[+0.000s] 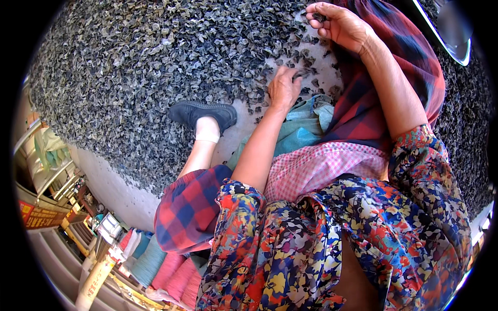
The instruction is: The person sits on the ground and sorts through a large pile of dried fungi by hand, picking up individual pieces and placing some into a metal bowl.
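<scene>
Dark, curled dried pieces that look like wood ear fungus (148,58) cover the pale ground in a thick layer, thinning out before me. My left hand (285,87) is low over the thin part, fingers bent towards the thumb. A blurred dark piece shows at its fingertips; whether it is gripped is unclear. Farther up and to the right, my right hand (338,25) is raised palm-up, its curled fingers holding a small dark fungus piece (319,17). A crumpled green-blue woven sack (299,132) lies between my legs, just below the left hand.
My dark shoe (204,112) rests at the edge of the fungus layer. My checked trouser leg (389,70) borders the scattered pieces on the right. More fungus (463,128) lies beyond it. Full blue and pink sacks (148,260) stand lower left, near a post (95,280) bearing writing.
</scene>
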A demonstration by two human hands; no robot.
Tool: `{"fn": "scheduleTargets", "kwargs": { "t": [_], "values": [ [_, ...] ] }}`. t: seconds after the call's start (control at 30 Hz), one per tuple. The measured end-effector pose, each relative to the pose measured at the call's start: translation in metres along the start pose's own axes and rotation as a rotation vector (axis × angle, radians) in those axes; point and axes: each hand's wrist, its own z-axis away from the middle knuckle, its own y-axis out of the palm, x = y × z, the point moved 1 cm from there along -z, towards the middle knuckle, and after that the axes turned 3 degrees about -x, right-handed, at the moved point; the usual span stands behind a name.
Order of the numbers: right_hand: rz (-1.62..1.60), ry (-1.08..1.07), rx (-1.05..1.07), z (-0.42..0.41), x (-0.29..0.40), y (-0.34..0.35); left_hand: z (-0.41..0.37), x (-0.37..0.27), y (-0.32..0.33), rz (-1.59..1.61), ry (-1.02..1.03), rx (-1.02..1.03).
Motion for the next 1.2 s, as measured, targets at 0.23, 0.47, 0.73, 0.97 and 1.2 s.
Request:
{"fn": "scheduleTargets", "kwargs": {
  "t": [0.23,0.47,0.73,0.97,1.2],
  "values": [
    [-0.113,-0.087,-0.002,0.000,0.018,-0.018,-0.038,-0.010,-0.023,-0.171,-0.030,-0.250],
    [-0.168,-0.071,-0.118,-0.001,0.024,-0.022,0.002,0.000,-0.008,-0.264,0.227,-0.029],
    [-0.150,-0.119,-0.117,-0.007,0.026,-0.022,-0.002,0.006,-0.009,-0.143,0.096,-0.151],
    [-0.145,-0.116,-0.149,-0.004,0.025,-0.023,-0.033,-0.017,-0.003,-0.253,0.279,-0.018],
    [-0.131,-0.136,-0.148,-0.001,0.031,-0.018,-0.015,-0.005,-0.001,-0.160,0.105,0.003]
  ]
}}
